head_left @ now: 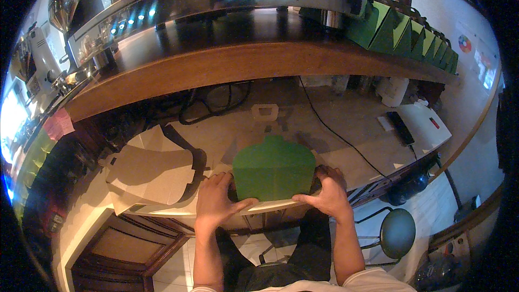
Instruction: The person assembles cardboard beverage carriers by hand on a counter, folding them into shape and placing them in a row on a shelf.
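Note:
A green cardboard piece point(274, 168) with a rounded outline and a small tab at its far end is in front of me at the counter's near edge. A crease runs across its middle. My left hand point(220, 201) grips its near left corner, thumb along the near edge and fingers at the side. On the opposite corner, my right hand point(327, 194) holds it the same way. The fingers' undersides are hidden. To the left lies a stack of flat, brown die-cut cardboard blanks point(148, 170), apart from my left hand.
Several folded green cardboard boxes point(403, 35) with handles stand on the raised wooden shelf point(259, 57). A black cable point(338, 136) crosses the counter. At the right, a phone point(399, 127) lies on a white box point(430, 130). A round stool point(397, 232) is below.

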`<state>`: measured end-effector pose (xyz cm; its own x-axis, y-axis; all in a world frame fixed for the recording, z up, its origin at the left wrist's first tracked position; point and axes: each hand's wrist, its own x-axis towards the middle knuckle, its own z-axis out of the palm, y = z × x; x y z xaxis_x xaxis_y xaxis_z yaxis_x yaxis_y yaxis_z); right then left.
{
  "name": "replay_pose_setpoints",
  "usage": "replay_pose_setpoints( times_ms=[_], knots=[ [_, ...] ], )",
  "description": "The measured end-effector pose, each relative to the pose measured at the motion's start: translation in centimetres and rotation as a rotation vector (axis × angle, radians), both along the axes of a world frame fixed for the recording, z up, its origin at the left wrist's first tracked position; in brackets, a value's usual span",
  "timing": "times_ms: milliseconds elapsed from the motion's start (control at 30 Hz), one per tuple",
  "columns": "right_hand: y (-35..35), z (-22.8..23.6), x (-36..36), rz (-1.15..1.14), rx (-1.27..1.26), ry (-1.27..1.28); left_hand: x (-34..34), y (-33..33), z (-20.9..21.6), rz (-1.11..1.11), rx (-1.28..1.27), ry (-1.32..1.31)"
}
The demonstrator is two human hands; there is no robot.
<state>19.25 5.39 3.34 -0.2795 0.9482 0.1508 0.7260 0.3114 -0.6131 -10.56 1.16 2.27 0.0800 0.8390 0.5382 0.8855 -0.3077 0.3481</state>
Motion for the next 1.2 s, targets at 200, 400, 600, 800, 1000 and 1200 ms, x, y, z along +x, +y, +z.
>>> replay_pose_setpoints(
  times_ms=[200,400,600,800,1000,1200],
  knots=[
    [0.4,-0.7,-0.3,-0.097,-0.037,0.102,-0.4,0.2,-0.7,0.063,-0.111,-0.029],
    [-0.4,0.4,-0.3,-0.020,0.037,-0.018,0.1,-0.4,0.6,0.010,-0.055,0.010],
    [0.2,-0.4,-0.3,-0.073,-0.024,0.092,0.2,0.0,0.3,0.079,-0.181,-0.047],
    [-0.3,0.3,-0.3,-0.027,0.028,-0.011,0.1,-0.3,0.4,0.007,-0.069,0.001],
    [0.2,-0.1,-0.4,-0.076,-0.065,0.073,0.2,-0.1,0.0,0.092,-0.132,-0.029],
    [0.0,-0.3,-0.1,-0.035,0.019,-0.038,0.0,-0.2,0.3,0.001,-0.039,0.023]
  ],
)
